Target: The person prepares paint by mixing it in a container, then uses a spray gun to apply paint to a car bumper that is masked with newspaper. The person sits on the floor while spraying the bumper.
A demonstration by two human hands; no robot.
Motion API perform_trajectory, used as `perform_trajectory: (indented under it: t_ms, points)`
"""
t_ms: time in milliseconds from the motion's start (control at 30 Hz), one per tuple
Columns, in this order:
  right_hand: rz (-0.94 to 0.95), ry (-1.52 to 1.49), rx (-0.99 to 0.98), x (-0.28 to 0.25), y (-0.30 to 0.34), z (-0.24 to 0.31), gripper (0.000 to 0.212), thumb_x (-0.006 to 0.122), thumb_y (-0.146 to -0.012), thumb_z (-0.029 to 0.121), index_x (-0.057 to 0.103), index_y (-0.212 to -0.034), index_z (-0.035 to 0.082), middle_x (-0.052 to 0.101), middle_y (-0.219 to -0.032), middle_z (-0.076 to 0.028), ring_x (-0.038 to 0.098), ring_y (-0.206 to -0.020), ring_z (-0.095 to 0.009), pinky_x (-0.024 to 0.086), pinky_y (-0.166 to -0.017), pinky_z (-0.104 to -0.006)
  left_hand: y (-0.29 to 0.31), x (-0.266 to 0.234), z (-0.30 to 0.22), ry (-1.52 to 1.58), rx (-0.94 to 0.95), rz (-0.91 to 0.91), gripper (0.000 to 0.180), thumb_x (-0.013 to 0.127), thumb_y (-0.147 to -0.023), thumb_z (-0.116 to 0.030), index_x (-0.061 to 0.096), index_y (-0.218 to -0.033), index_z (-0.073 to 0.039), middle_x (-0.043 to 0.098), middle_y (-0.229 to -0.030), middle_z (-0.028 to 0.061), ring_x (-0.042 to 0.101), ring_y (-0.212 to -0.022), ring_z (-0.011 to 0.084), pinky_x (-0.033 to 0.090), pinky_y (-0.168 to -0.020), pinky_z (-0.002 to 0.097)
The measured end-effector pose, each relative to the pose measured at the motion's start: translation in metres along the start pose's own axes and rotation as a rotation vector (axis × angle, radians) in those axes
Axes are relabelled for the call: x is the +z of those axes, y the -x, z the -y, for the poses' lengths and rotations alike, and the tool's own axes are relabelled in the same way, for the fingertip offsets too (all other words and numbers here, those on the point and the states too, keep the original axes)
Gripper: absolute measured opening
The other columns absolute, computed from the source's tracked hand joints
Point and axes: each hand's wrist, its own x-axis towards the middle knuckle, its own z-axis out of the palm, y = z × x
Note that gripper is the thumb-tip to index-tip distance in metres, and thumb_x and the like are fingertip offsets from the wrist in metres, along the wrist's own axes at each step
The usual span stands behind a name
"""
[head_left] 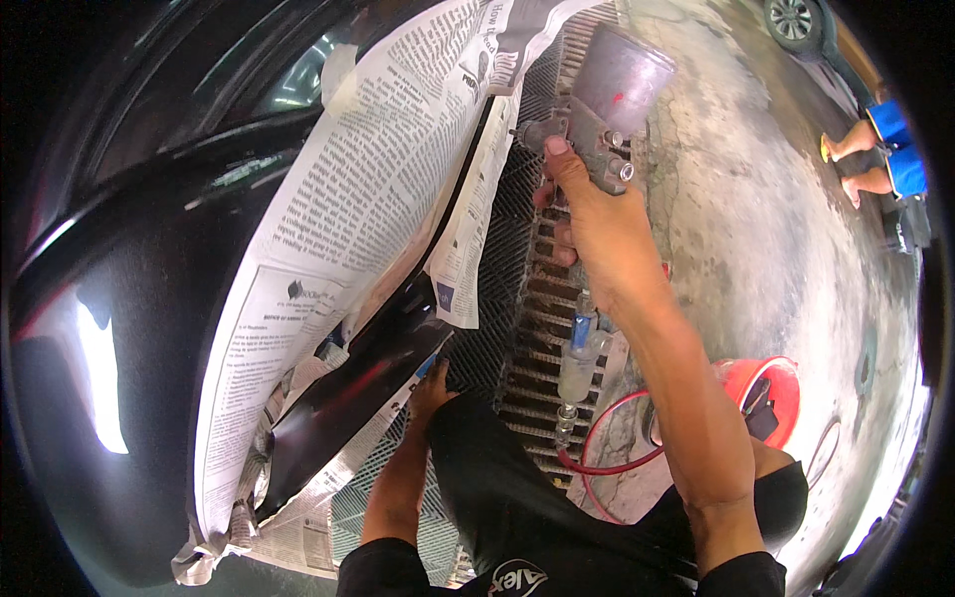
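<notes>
My right hand (603,214) is wrapped around the handle of a spray gun (589,149), with the thumb up on the gun's body. On top of the gun sits a grey, paint-stained cup (625,75). Below the gun, a clear inline filter (577,366) hangs, joined to a red air hose (619,464). My left hand (430,396) is low by the edge of a glossy black car panel (348,398), next to a small blue patch; its fingers are mostly hidden. Newspaper sheets (348,169) surround the panel, and a narrower newspaper strip (466,239) hangs along its right side.
The black car body (139,289) fills the left side. Beneath me runs a floor grating (547,298) beside stained concrete (736,249). A red bucket (781,388) with dark contents stands at right. Another person's legs (875,159) and a parked car's wheel (793,22) show at far right.
</notes>
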Motion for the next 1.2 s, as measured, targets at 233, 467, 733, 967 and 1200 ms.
perform_trajectory:
  t_ms: [233,467,733,967,1200]
  points:
    - [0.078,-0.007,0.053,0.008,-0.011,0.030,0.045,0.075,-0.106,0.050,0.066,-0.115,0.008,0.065,-0.089,-0.006,0.045,-0.053,-0.009,0.035,-0.047,-0.0274,0.012,-0.005,0.049,-0.342,0.056,-0.391,0.041,0.063,-0.104,-0.012,0.061,-0.145,-0.016,0.072,-0.136,0.0162,0.071,-0.122,0.0372,0.059,-0.094,0.0582]
    - [0.044,0.044,0.096,-0.013,-0.009,0.030,0.046,0.076,-0.105,0.050,0.068,-0.116,0.007,0.065,-0.089,-0.007,0.045,-0.055,-0.009,0.036,-0.048,-0.0271,-0.003,-0.049,-0.028,-0.022,-0.257,0.224,0.059,0.066,-0.103,-0.012,0.049,-0.160,-0.018,0.067,-0.147,0.0206,0.067,-0.134,0.0392,0.057,-0.103,0.0555]
    - [0.094,-0.006,0.104,0.004,-0.010,0.032,0.050,0.078,-0.104,0.052,0.069,-0.114,0.004,0.066,-0.089,-0.007,0.046,-0.055,-0.009,0.037,-0.048,-0.0272,0.023,-0.070,0.019,0.616,-0.511,0.158,0.056,0.068,-0.108,-0.034,0.059,-0.154,-0.003,0.065,-0.150,0.0252,0.067,-0.133,0.0433,0.053,-0.111,0.0478]
    - [0.037,0.079,0.067,-0.012,-0.028,0.016,0.055,0.078,-0.102,0.057,0.070,-0.113,0.004,0.066,-0.087,-0.007,0.047,-0.053,-0.009,0.038,-0.047,-0.0283,0.014,-0.144,-0.181,0.271,-0.568,0.262,0.108,0.071,-0.096,-0.069,0.030,-0.172,-0.005,0.039,-0.167,0.0365,0.045,-0.150,0.0552,0.042,-0.118,0.0648]
    - [0.088,0.080,0.213,-0.009,-0.022,0.019,0.058,0.078,-0.100,0.059,0.070,-0.115,0.004,0.067,-0.088,-0.007,0.048,-0.054,-0.009,0.038,-0.048,-0.0280,-0.030,-0.166,-0.189,0.163,-0.671,0.377,0.113,0.070,-0.094,-0.073,0.024,-0.174,-0.007,0.033,-0.170,0.0359,0.041,-0.151,0.0572,0.041,-0.117,0.0700]
